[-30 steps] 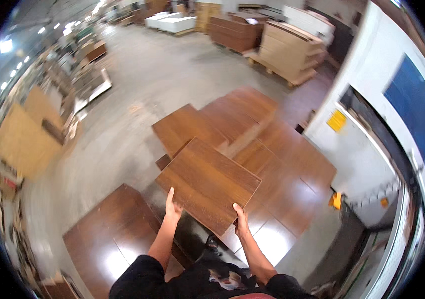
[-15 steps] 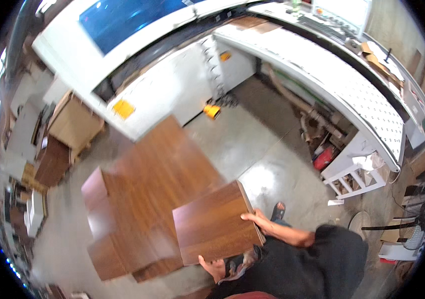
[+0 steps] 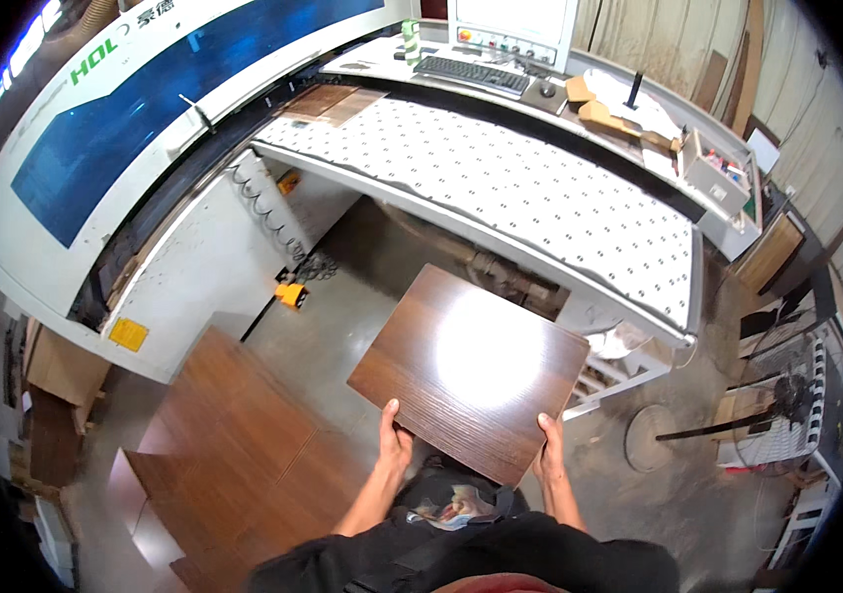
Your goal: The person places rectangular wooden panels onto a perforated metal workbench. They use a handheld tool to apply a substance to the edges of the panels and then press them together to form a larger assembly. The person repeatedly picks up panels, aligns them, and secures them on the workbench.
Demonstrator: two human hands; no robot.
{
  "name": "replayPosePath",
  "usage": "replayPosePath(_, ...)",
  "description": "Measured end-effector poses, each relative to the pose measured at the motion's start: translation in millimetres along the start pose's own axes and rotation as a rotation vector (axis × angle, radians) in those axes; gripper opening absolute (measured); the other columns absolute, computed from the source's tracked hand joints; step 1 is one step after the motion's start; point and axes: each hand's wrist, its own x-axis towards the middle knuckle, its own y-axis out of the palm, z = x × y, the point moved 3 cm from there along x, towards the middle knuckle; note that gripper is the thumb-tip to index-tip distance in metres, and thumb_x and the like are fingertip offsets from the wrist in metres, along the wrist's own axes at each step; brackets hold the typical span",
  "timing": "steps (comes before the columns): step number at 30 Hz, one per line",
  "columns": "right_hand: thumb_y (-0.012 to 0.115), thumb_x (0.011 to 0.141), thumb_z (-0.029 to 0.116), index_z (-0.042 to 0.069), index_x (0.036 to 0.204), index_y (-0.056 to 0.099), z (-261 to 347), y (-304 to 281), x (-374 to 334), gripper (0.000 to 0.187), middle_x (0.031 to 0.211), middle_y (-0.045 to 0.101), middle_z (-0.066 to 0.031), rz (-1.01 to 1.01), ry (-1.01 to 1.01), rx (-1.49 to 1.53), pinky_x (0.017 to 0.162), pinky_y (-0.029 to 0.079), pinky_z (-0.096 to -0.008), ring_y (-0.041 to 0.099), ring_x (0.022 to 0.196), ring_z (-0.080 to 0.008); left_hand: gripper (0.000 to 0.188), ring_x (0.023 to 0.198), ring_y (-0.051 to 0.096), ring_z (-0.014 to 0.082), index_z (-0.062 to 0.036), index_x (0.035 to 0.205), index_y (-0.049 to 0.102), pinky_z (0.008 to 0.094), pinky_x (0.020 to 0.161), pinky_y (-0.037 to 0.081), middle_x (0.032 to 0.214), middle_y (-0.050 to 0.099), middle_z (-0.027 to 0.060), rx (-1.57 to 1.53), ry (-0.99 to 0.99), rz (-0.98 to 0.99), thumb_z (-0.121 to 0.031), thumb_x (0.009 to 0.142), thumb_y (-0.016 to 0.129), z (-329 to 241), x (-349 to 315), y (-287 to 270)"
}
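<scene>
Both hands hold a dark brown wood-grain panel (image 3: pixel 412 336) in front of my body, its top face bright with reflected light. My left hand (image 3: pixel 395 442) grips its near left edge, thumb on top and fingers underneath. At the near right edge my right hand (image 3: pixel 549 447) is closed the same way. The panel hangs above the floor, short of the white perforated machine table (image 3: pixel 501 178). Whether it is one board or several stacked ones cannot be made out here. To the left lie more brown wood-grain panels (image 3: pixel 234 445), spread in a low stack.
A large white machine with a blue window (image 3: pixel 194 99) stands at the left. Behind the table are a keyboard (image 3: pixel 471 74) and a monitor (image 3: pixel 510 25). A yellow foot pedal (image 3: pixel 291 295) lies on the floor. A fan (image 3: pixel 787 400) stands at the right.
My view and body have turned right, toward the perforated table. The panel has swung away from the stack, and my hands now hold it by the near left and near right edges.
</scene>
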Motion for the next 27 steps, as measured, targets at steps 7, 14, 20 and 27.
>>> replayPosePath(7, 0.067, 0.09, 0.035, 0.001, 0.141, 0.047, 31, -3, 61, 0.064, 0.134, 0.057, -0.0156, -0.158, -0.116, 0.169, 0.103, 0.048, -0.0437, 0.057, 0.122, -0.0299, 0.072, 0.119, 0.054, 0.025, -0.0045, 0.141, 0.043, 0.045, 0.099, 0.049, 0.132, 0.053, 0.01, 0.195, -0.071, 0.217, -0.037, 0.086, 0.075, -1, 109, 107)
replayPosePath(14, 0.067, 0.09, 0.038, 0.003, 0.144, 0.045, 20, 39, 186, 0.069, 0.141, 0.053, -0.0142, -0.168, -0.074, 0.126, 0.108, 0.044, -0.0445, 0.053, 0.128, -0.0312, 0.067, 0.115, 0.06, 0.0274, -0.0044, 0.137, 0.044, 0.0457, 0.094, 0.055, 0.127, 0.056, 0.0129, 0.229, -0.129, 0.037, -0.033, 0.085, 0.076, -13, 248, 128)
replayPosePath(20, 0.059, 0.094, 0.059, 0.002, 0.135, 0.056, 50, 148, 297, 0.07, 0.119, 0.066, -0.0101, -0.168, 0.287, -0.511, 0.089, 0.052, -0.0369, 0.064, 0.109, -0.0275, 0.051, 0.057, 0.062, 0.0085, -0.0098, 0.117, 0.054, 0.0211, 0.038, 0.042, 0.097, 0.068, 0.0031, 0.293, -0.131, -0.005, -0.041, 0.083, 0.075, -103, 376, 157)
replayPosePath(27, 0.058, 0.096, 0.054, 0.001, 0.116, 0.068, 56, 230, 412, 0.058, 0.101, 0.069, -0.0296, -0.219, -0.094, -1.268, 0.087, 0.051, -0.0476, 0.066, 0.096, -0.0461, 0.057, 0.071, 0.061, 0.0117, -0.007, 0.123, 0.057, 0.0274, 0.059, 0.052, 0.098, 0.064, 0.0017, 0.205, -0.029, -0.068, -0.046, 0.085, 0.075, -186, 456, 212)
